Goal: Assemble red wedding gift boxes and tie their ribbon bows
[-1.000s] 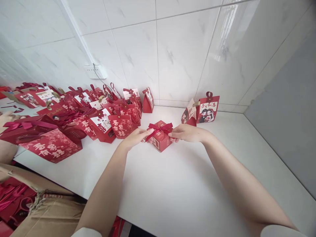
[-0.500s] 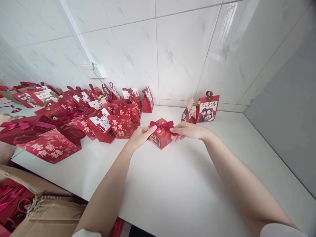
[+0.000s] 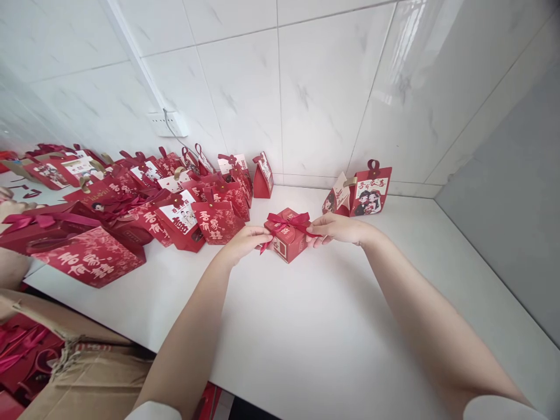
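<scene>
A small red gift box (image 3: 292, 248) with pale print rests on the white table, one corner turned toward me. A dark red ribbon (image 3: 298, 219) is tied in a bow across its top. At the box's left side, my left hand (image 3: 245, 242) pinches a ribbon end between thumb and fingers, and the tail hangs below the fingertips. My right hand (image 3: 340, 228) closes on the ribbon at the right side, its lower fingers beside the box wall.
Many red gift bags (image 3: 217, 223) crowd the table's left half. Two more bags (image 3: 370, 192) stand behind my right hand. A tiled wall with a socket (image 3: 168, 123) backs the table. Lower left is a cardboard carton (image 3: 96, 379) of red boxes; another person's hand (image 3: 11, 204) shows at the left edge.
My left thumb has come off the box top, and that hand has shifted slightly left, now holding the ribbon end. My right hand stays at the ribbon's right side.
</scene>
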{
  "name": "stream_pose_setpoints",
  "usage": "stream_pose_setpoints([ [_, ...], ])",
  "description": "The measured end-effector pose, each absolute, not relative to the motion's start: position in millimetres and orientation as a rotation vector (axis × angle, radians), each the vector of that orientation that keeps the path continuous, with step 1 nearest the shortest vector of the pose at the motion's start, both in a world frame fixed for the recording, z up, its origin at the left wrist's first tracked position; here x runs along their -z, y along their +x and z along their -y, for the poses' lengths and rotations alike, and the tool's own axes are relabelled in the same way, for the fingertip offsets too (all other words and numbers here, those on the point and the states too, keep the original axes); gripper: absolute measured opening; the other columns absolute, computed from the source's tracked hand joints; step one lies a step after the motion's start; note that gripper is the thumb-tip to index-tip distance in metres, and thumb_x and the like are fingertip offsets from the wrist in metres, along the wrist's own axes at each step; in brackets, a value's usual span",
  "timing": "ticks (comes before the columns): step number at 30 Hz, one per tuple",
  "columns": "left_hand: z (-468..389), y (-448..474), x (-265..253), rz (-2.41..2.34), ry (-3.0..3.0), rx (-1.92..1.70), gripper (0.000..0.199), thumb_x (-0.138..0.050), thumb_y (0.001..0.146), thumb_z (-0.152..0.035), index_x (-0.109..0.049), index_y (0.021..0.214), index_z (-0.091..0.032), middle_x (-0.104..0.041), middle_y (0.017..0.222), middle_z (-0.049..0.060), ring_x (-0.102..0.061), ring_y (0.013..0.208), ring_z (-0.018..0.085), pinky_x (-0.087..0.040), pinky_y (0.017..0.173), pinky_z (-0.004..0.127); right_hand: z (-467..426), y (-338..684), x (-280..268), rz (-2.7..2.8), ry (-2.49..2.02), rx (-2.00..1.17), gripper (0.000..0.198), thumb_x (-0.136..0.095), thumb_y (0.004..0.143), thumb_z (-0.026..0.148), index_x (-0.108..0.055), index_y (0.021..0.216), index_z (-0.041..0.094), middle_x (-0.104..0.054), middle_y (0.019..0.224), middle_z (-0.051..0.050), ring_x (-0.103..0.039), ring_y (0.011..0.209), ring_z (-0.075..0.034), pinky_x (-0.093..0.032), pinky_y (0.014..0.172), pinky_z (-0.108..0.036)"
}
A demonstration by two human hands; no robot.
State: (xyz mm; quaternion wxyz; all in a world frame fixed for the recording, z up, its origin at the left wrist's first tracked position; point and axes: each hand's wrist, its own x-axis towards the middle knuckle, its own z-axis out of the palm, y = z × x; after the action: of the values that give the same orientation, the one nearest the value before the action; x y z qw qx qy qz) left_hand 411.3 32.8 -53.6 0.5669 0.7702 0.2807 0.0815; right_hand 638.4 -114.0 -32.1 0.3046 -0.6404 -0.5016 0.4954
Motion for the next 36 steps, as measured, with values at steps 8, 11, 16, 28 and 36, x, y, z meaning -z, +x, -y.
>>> stream_pose_setpoints([
  [8,-42,408,60,-0.643,1.796,-0.054,0.035,-0.062,0.08,-0.047,-0.071,0.096,-0.017,-0.074,0.092,0.009,-0.065,0.09,0.021,-0.043,0.08,0.033,112,640,38,1.44,-1.851,-1.266,0.016,-0.056,0.086,0.024,-0.07,0.083,0.015,-0.073,0.096,-0.008,-0.067,0.086,-0.016,-0.047,0.071,-0.023],
  [11,-41,409,59,-0.664,1.794,-0.093,0.04,-0.061,0.08,-0.053,-0.07,0.095,-0.017,-0.073,0.094,0.009,-0.065,0.09,0.021,-0.044,0.081,0.033,111,638,38,1.476,-1.897,-1.172,0.015,-0.054,0.085,0.019,-0.067,0.079,0.015,-0.073,0.093,-0.007,-0.067,0.083,-0.016,-0.048,0.07,-0.023],
  [16,-31,412,54,-0.648,1.897,-0.376,0.034,-0.067,0.077,-0.05,-0.065,0.087,-0.018,-0.068,0.083,0.003,-0.061,0.08,0.016,-0.044,0.078,0.029,114,631,30,1.547,-2.006,-1.037,0.019,-0.051,0.087,0.022,-0.063,0.073,0.017,-0.072,0.091,-0.006,-0.067,0.083,-0.017,-0.048,0.071,-0.023],
  [28,-32,420,65,-0.774,1.794,-0.433,0.036,-0.059,0.08,-0.053,-0.065,0.076,-0.017,-0.069,0.074,0.005,-0.062,0.074,0.017,-0.043,0.068,0.028,113,630,30,1.576,-2.082,-0.811,0.026,-0.043,0.09,0.025,-0.061,0.071,0.019,-0.071,0.082,-0.004,-0.065,0.08,-0.017,-0.044,0.068,-0.024],
  [36,-37,416,64,-0.678,1.812,-0.364,0.025,-0.064,0.076,-0.043,-0.066,0.08,-0.018,-0.068,0.08,0.004,-0.061,0.075,0.017,-0.045,0.07,0.03,111,634,33,1.526,-2.122,-0.782,0.029,-0.043,0.089,0.028,-0.06,0.068,0.019,-0.071,0.079,-0.005,-0.065,0.08,-0.019,-0.044,0.066,-0.025],
])
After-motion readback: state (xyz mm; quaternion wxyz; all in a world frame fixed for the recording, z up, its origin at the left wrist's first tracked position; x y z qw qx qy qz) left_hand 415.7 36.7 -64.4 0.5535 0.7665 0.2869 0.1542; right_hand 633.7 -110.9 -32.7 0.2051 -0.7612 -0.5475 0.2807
